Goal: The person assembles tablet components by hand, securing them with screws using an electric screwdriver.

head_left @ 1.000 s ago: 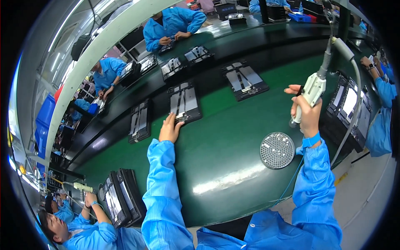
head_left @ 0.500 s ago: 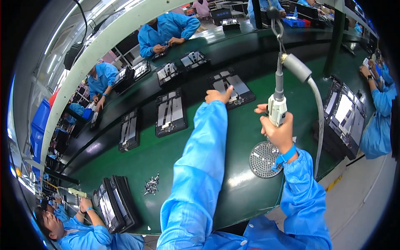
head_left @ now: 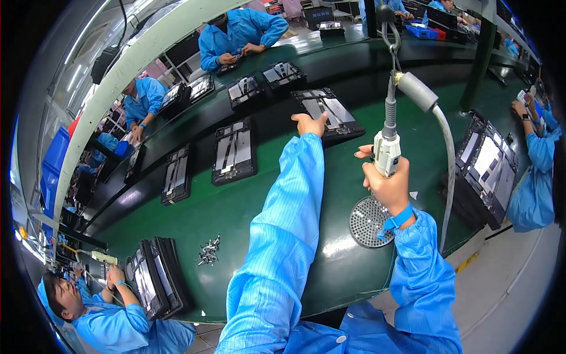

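My left hand (head_left: 309,124) reaches far forward and grips the near left edge of a black, opened tablet-like device (head_left: 336,113), thumb over its inner side. Silver panels and dark strips show inside it. My right hand (head_left: 389,183) is wrapped round a white electric screwdriver (head_left: 387,154) hanging from a hook, with a grey cable beside it. The screwdriver's tip is hidden behind the hand. Just below that hand lies a round metal plate full of small holes (head_left: 367,227), partly covered by my wrist.
Similar opened devices (head_left: 233,150) lie to the left on the green bench (head_left: 259,206), others on the black belt beyond. Loose screws (head_left: 208,251) form a pile at left. Stacks of devices stand at the right (head_left: 489,165) and lower left (head_left: 154,277). Co-workers in blue sit around.
The device in my left hand has shifted slightly, its far edge rising in the picture. My right hand, with the screwdriver, sits a little farther left. The view itself has moved slightly.
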Tool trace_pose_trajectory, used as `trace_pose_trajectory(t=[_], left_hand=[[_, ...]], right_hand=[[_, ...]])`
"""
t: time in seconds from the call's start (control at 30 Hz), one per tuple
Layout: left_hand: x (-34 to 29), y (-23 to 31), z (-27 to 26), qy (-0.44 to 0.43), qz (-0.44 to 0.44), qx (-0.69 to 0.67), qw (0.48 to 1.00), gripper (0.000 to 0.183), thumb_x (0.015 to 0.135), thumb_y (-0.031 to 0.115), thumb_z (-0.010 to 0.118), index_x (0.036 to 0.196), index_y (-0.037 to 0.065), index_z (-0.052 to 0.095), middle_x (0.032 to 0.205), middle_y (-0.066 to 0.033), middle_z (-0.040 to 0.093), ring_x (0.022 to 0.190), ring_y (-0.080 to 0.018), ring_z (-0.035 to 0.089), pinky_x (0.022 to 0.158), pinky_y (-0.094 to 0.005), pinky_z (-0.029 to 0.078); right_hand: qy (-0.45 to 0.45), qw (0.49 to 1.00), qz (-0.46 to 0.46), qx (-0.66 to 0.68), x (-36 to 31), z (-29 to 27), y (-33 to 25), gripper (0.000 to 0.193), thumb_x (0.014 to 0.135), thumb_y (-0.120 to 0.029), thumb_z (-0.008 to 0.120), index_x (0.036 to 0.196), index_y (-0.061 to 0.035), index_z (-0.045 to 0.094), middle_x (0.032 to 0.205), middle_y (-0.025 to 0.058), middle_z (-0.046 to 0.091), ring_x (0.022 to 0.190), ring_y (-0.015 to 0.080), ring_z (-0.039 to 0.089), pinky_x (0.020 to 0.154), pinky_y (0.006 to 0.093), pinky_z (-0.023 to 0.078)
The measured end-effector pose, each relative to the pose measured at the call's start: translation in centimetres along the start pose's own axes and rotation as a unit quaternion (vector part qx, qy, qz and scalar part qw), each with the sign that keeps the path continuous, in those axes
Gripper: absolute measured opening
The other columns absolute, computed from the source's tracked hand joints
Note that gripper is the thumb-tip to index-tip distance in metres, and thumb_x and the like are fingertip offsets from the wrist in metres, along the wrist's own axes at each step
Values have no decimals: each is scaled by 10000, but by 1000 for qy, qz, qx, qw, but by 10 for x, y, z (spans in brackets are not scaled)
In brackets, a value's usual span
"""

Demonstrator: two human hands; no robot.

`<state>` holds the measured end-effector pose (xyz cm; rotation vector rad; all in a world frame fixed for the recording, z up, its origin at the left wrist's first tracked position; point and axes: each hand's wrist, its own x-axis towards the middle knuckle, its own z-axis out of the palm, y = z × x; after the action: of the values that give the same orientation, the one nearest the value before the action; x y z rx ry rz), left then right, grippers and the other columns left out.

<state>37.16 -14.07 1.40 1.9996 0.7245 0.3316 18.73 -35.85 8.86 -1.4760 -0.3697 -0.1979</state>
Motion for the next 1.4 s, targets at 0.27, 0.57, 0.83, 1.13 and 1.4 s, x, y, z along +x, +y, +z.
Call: trace_pose_trajectory(t=[0.27,0.57,0.83,1.13,1.4], left_hand=[[-41,-33,-64,7,197,-172,965,642,1013,223,539,1522,-62,272,1339,-255,594,1206,-305,599,1026,-338,440],[-234,-117,-228,-142,86,-285,944,595,1020,31,489,1557,-16,237,1474,-139,476,1307,-179,476,1103,-294,356],[-347,-157,-253,-108,14,-240,965,658,982,9,555,1554,-29,233,1497,-141,439,1340,-189,444,1112,-290,339],[-384,-158,-247,4,61,53,997,611,872,138,715,1421,-11,491,1113,-132,544,916,-234,560,807,-282,471],[-389,-167,-245,40,138,201,969,621,801,255,756,1342,26,552,1264,-276,458,1173,-428,459,1033,-493,340]], right_hand=[[33,999,7,17,-1,-6,0,262,757,21,611,1008,34,685,881,107,742,529,115,628,488,260,501],[12,1000,5,5,-6,-4,-2,272,823,21,575,1078,54,664,985,131,735,511,95,582,457,248,463],[16,1000,13,15,-8,4,-2,274,814,34,569,1070,62,664,972,129,735,498,96,573,442,241,446],[1,1000,6,15,-12,6,-5,286,810,33,569,1079,68,659,974,141,732,493,105,571,444,249,446],[-23,999,-33,28,-10,11,8,243,830,24,585,1058,43,668,965,115,726,515,86,568,462,239,443]])
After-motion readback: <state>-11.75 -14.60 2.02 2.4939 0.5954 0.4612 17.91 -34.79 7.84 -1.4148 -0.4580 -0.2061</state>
